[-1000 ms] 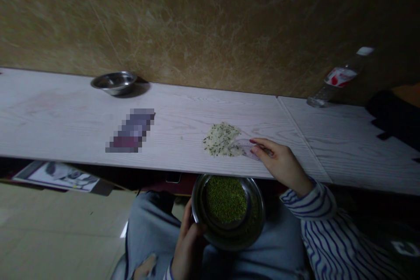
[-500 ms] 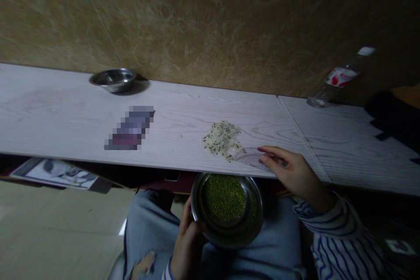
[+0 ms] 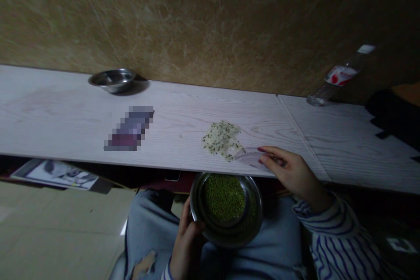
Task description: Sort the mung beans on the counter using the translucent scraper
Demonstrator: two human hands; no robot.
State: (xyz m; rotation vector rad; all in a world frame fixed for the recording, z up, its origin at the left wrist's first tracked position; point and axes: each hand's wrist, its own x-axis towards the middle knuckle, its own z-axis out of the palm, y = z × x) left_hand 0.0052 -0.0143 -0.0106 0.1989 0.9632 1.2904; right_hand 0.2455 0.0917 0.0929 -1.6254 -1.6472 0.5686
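Observation:
My left hand grips the left rim of a steel bowl, held below the table's front edge and over my lap. Green mung beans cover its bottom. Between the thumb and fingers of my right hand is a clear plastic protractor, low over the table. Its left end meets the lower right side of a pile of white rice grains speckled with dark green beans. Whether the protractor presses on the tabletop I cannot tell.
On the white wood-grain table an empty steel bowl stands at the back left, near the wall. A pixelated flat object lies in front of it. A clear bottle stands back right, beside dark cloth.
My right hand and the protractor have moved right and slightly toward me, out of the pile's edge. A few grains trail toward the front. My left hand and its bowl have barely moved.

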